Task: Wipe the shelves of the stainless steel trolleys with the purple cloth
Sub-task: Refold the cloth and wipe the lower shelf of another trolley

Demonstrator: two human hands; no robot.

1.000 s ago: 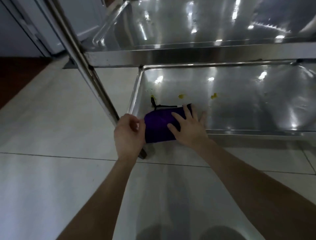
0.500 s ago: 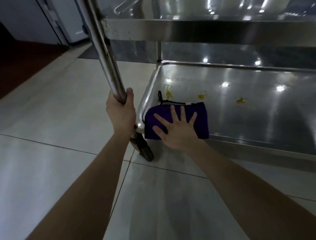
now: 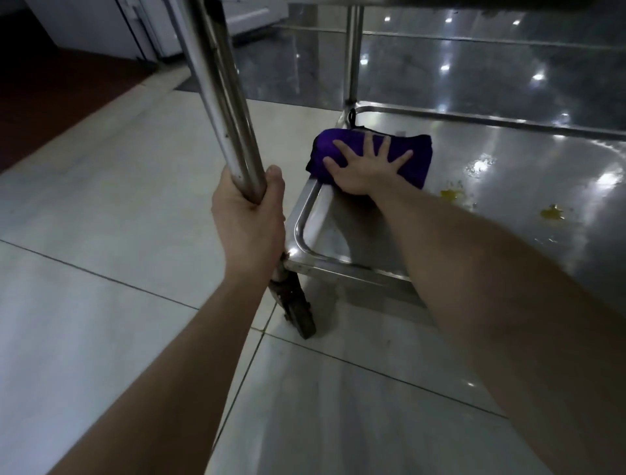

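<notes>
Dim scene; overhead light glare spots on steel shelf (image 3: 508, 162); wide-angle edge distortion.

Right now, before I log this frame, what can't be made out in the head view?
- Upper shelf: cut off by the top edge; its surface is unseen.
- Bottom shelf: runs off the right edge; the right forearm covers its near rim.
- Steel under the purple cloth: hidden by the cloth and the right hand.
- Fingertips of the left hand: wrapped behind the trolley post.
</notes>
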